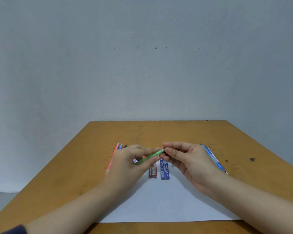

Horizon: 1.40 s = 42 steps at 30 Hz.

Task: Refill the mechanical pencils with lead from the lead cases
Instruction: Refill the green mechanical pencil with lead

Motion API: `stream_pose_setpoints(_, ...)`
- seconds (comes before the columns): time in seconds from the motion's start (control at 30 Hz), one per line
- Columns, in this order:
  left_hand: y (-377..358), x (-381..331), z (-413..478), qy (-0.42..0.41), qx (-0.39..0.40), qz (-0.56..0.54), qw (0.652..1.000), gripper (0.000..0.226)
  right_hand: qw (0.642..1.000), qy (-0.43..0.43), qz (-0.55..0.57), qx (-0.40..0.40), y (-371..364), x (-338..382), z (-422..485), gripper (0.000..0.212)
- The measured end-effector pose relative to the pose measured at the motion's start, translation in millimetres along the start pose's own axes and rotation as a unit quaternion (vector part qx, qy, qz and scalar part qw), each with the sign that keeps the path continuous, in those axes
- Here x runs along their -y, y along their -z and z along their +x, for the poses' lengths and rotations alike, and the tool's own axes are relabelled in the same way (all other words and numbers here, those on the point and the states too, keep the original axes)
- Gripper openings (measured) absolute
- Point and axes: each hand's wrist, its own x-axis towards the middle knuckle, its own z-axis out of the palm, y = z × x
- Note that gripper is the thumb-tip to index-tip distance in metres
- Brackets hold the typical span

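Observation:
A green translucent mechanical pencil (149,157) is held slanted above the table's middle. My left hand (130,163) grips its barrel. My right hand (188,159) pinches the pencil's upper end near its metal tip piece. Below the hands, a red lead case (153,172) and a blue lead case (164,169) marked "PENCIL LEAD" lie side by side on white paper (159,203). Several other pencils, pink, blue and dark ones (117,148), lie behind my left hand, partly hidden. One blue pencil (213,158) lies to the right of my right hand.
The wooden table (78,166) stands against a grey wall. The white paper covers its near middle. Dark marks spot the table's right side (252,159). The table's left edge drops to the floor.

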Motion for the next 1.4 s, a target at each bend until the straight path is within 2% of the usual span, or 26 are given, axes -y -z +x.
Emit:
stream_pose_setpoints(0.23, -0.6, 0.8, -1.1, -0.014, -0.004, -0.003, 1.0, 0.021, 1.0, -0.021, 0.009, 0.01, 0.2, 0.3, 0.8, 0.021)
stream_pose_setpoints(0.43, -1.2, 1.4, -0.7, -0.024, -0.016, 0.017, 0.999, 0.022, 0.999, -0.037, 0.015, 0.016, -1.2, 0.2, 2.3, 0.014)
stream_pose_setpoints(0.63, -2.1, 5.6, -0.3, -0.025, -0.017, 0.022, 0.999, 0.024, 0.999, -0.039, 0.009, 0.02, -0.7, -0.1, 1.4, 0.023)
stream_pose_setpoints(0.83, -3.0, 1.7, -0.3, -0.028, -0.018, 0.022, 0.999, 0.024, 0.998, -0.044, 0.022, 0.031, 1.3, 2.2, 2.0, 0.018)
stream_pose_setpoints(1.03, -2.7, 0.7, 0.3, -0.014, -0.025, 0.03, 0.999, 0.024, 0.999, -0.012, 0.009, 0.035, 5.6, 2.5, 3.8, 0.033)
stream_pose_setpoints(1.1, -2.8, 4.0, 0.6, 0.0, -0.02, 0.023, 1.0, 0.024, 0.999, 0.012, -0.046, 0.017, 7.6, 1.0, 5.0, 0.036)
stream_pose_setpoints(1.17, -2.1, 6.5, 1.1, 0.009, -0.019, 0.018, 1.0, 0.029, 0.985, 0.056, -0.164, -0.018, 11.7, 0.3, 7.8, 0.04)
stream_pose_setpoints(1.27, -1.5, 7.3, 1.2, 0.015, -0.017, 0.017, 1.0, 0.03, 0.936, 0.105, -0.329, -0.062, 20.2, 2.4, 13.8, 0.044)
stream_pose_setpoints(1.4, -2.9, 7.3, 1.5, 0.015, -0.015, 0.014, 1.0, 0.029, 0.88, 0.094, -0.464, -0.048, 31.5, 5.6, 20.1, 0.033)
